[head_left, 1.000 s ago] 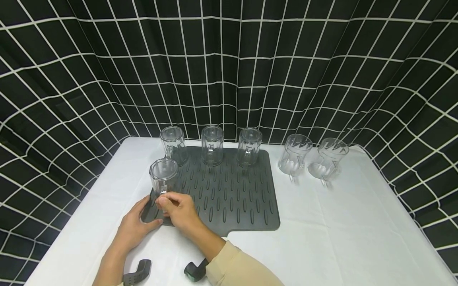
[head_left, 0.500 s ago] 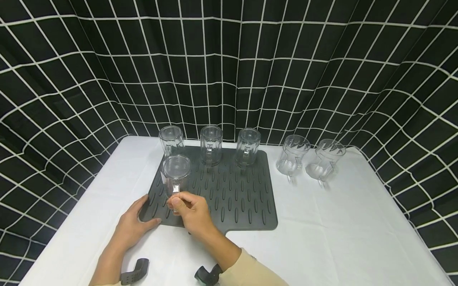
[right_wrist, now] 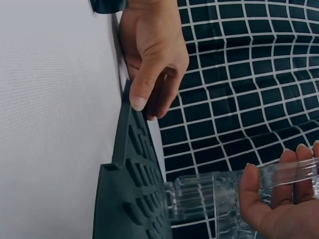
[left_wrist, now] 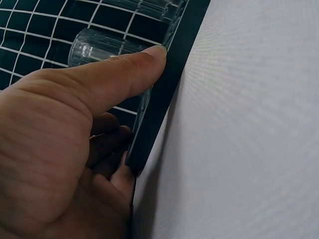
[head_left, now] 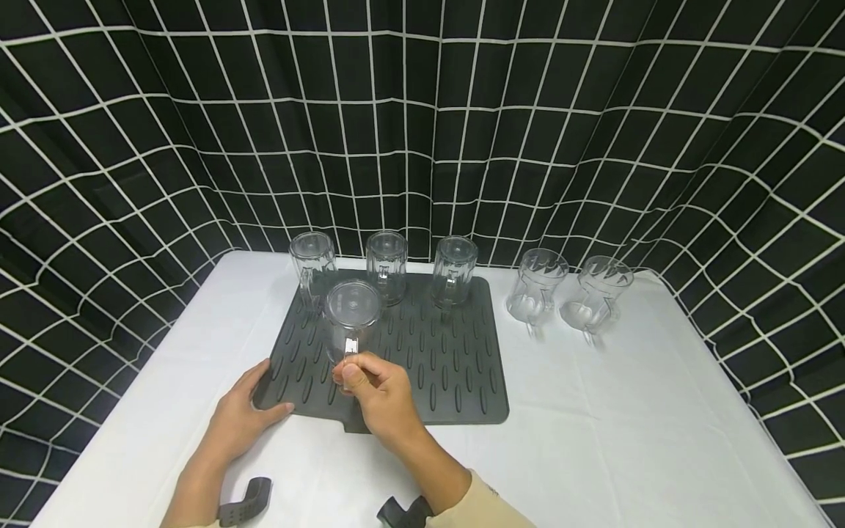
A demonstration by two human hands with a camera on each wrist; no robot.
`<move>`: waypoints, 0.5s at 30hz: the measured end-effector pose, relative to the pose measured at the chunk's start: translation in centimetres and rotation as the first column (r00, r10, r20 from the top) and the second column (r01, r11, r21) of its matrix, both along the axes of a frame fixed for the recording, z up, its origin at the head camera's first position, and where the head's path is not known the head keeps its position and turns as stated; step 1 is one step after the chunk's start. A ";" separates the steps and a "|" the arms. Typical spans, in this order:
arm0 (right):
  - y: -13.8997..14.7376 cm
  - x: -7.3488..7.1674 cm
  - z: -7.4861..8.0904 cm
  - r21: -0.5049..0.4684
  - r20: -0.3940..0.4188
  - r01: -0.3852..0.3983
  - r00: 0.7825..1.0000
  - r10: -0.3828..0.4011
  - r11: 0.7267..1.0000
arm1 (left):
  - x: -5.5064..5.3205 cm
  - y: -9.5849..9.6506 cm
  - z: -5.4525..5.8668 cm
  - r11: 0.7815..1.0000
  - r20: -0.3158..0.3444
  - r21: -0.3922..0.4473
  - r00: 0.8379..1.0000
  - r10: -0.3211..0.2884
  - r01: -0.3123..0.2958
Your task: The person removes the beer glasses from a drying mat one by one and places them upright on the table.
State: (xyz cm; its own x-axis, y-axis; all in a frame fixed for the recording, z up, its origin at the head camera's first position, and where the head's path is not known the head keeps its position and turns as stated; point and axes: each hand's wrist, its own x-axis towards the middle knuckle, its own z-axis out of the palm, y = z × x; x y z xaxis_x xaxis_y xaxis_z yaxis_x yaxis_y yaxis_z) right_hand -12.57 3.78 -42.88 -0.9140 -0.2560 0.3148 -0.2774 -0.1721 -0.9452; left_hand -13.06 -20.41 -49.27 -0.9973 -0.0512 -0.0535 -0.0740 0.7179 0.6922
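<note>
My right hand (head_left: 376, 392) pinches the handle of a clear glass mug (head_left: 353, 304), its base facing up. The mug hangs over the left-middle part of a dark grey ribbed drying mat (head_left: 455, 359). In the right wrist view, curled fingers (right_wrist: 249, 186) grip that handle, and a gap shows between the held mug and the mat. My left hand (head_left: 240, 418) rests at the mat's front left corner. Its straight thumb (left_wrist: 134, 69) touches the front edge, while the fingers lie along the left edge. Three more glass mugs (head_left: 386, 268) stand upside down along the mat's back edge.
Right of the mat, two glass mugs stand upright on the white tablecloth (head_left: 594, 440): a nearer-in mug (head_left: 538, 286) and an outer mug (head_left: 596, 293). A black curtain (head_left: 422, 132) with a white grid closes off the back and sides.
My right hand has carried the upside-down mug rightward, from the mat's left edge further in over the mat. The left hand has stayed at the mat's corner.
</note>
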 end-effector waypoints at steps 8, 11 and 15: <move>2.2 0.6 0.1 -0.003 -0.058 0.014 0.998 -0.014 1.000 | 0.2 0.0 0.0 1.000 -0.015 -0.006 1.000 0.001 -0.001; 3.3 0.9 0.2 0.006 -0.083 0.035 0.996 -0.034 0.999 | 0.2 0.0 0.0 1.000 -0.003 -0.004 1.000 0.002 -0.002; 4.5 1.2 0.2 0.016 -0.093 0.060 0.994 -0.059 0.998 | 0.1 0.0 -0.1 1.000 -0.004 -0.006 1.000 0.004 -0.004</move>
State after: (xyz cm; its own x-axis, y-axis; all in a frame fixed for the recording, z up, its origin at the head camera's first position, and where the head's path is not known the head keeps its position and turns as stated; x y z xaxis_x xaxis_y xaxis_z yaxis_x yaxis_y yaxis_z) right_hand -11.37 8.29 -42.64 -0.8951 -0.2084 0.3941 -0.3726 -0.1356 -0.9180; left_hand -12.93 -20.42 -49.37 -0.9972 -0.0552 -0.0495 -0.0741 0.7218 0.6881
